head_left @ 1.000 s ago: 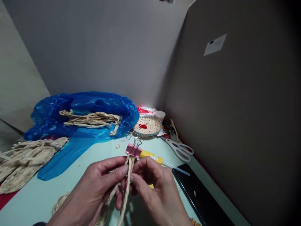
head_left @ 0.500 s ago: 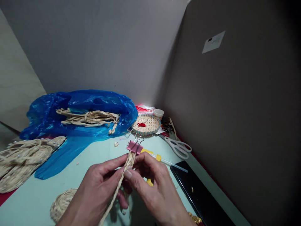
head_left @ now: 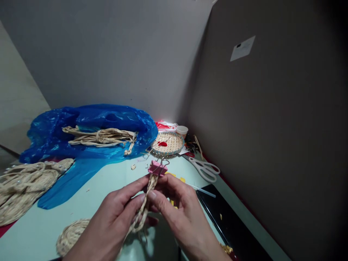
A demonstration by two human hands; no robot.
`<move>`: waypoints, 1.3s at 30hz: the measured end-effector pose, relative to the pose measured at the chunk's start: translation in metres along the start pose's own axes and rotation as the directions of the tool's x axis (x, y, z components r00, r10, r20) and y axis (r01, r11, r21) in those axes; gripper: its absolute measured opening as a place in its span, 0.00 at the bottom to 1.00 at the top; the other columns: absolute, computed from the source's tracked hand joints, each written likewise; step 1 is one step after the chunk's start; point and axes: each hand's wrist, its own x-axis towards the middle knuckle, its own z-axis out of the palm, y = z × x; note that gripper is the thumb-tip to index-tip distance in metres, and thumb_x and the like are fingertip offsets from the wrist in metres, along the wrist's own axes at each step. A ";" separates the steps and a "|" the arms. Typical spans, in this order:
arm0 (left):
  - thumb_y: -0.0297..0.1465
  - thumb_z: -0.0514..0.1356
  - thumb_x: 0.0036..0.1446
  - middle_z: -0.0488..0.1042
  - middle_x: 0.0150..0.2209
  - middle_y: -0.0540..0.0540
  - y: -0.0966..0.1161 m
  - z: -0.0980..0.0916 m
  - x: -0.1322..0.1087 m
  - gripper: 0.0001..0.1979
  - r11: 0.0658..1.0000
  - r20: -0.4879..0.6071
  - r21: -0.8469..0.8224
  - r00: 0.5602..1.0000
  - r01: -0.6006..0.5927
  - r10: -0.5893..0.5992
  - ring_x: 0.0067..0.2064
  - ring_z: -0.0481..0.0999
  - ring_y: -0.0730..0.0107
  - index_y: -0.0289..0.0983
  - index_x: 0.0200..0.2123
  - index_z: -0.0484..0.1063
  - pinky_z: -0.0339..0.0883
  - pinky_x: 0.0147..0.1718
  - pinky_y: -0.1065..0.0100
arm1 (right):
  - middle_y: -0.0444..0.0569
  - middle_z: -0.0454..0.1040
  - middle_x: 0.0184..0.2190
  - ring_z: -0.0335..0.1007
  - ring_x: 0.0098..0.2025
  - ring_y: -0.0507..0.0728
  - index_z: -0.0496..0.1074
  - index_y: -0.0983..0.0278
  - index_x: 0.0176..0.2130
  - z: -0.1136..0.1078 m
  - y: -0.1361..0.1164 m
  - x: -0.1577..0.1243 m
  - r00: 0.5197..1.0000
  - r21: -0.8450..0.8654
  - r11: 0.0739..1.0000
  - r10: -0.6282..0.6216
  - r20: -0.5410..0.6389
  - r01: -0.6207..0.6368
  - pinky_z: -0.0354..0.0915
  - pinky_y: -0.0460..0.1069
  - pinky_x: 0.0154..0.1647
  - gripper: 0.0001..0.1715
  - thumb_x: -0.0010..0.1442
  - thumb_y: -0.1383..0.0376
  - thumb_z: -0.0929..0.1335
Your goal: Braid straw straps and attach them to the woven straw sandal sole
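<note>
A pale straw braid (head_left: 151,183) hangs between my hands, its top end clamped in a pink binder clip (head_left: 157,168) with wire handles upward. My left hand (head_left: 115,214) pinches the braid from the left, thumb and forefinger just below the clip. From the right, my right hand (head_left: 179,212) closes on the same braid, its thumb pressed against the strands. Loose strands (head_left: 140,221) loop down below the fingers. Behind my right hand, parts of a yellow tool (head_left: 173,203) show, mostly hidden.
A blue plastic bag (head_left: 89,112) holds a straw bundle (head_left: 102,137). Woven straw pieces (head_left: 32,186) lie left, a coiled straw piece (head_left: 71,235) nearer. Toward the right are a round basket (head_left: 172,144), white-handled scissors (head_left: 203,168), a paper cup (head_left: 182,130) and a black flat object (head_left: 231,224).
The clip has tilted and shifted slightly to the right. The strand that ran straight down toward me now hangs in loops beneath my fingers. Both hands keep their grip.
</note>
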 end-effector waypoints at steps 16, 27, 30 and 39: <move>0.42 0.67 0.50 0.74 0.26 0.53 0.009 0.002 -0.001 0.18 0.999 0.037 0.046 0.999 -0.011 0.009 0.30 0.73 0.66 0.45 0.44 0.73 0.66 0.28 0.72 | 0.43 0.73 0.27 0.70 0.32 0.52 0.75 0.65 0.36 -0.003 -0.008 0.004 0.986 0.407 0.904 0.071 0.152 -0.128 0.66 0.46 0.38 0.17 0.50 0.57 0.77; 0.43 0.67 0.51 0.77 0.24 0.49 0.007 -0.003 0.005 0.16 0.993 0.158 -0.071 0.984 0.089 -0.077 0.28 0.78 0.65 0.40 0.32 0.67 0.69 0.29 0.70 | 0.41 0.69 0.24 0.68 0.26 0.51 0.71 0.66 0.34 -0.001 -0.003 0.007 0.992 0.264 0.956 0.121 0.035 -0.126 0.65 0.45 0.28 0.23 0.46 0.54 0.78; 0.44 0.68 0.50 0.77 0.25 0.50 0.009 -0.005 0.008 0.17 0.992 0.174 -0.072 0.981 0.103 -0.090 0.28 0.78 0.65 0.40 0.31 0.66 0.71 0.30 0.69 | 0.40 0.70 0.24 0.69 0.24 0.51 0.70 0.64 0.35 -0.001 -0.001 0.008 0.991 0.306 0.943 0.105 0.085 -0.127 0.67 0.46 0.28 0.24 0.47 0.52 0.77; 0.41 0.66 0.51 0.79 0.24 0.47 0.008 -0.009 0.011 0.16 0.973 0.186 -0.125 0.968 0.193 -0.168 0.24 0.77 0.67 0.39 0.35 0.66 0.69 0.26 0.70 | 0.44 0.72 0.31 0.65 0.33 0.51 0.74 0.66 0.37 -0.013 -0.007 0.008 0.992 0.141 0.989 0.020 0.125 -0.038 0.61 0.46 0.36 0.17 0.53 0.57 0.76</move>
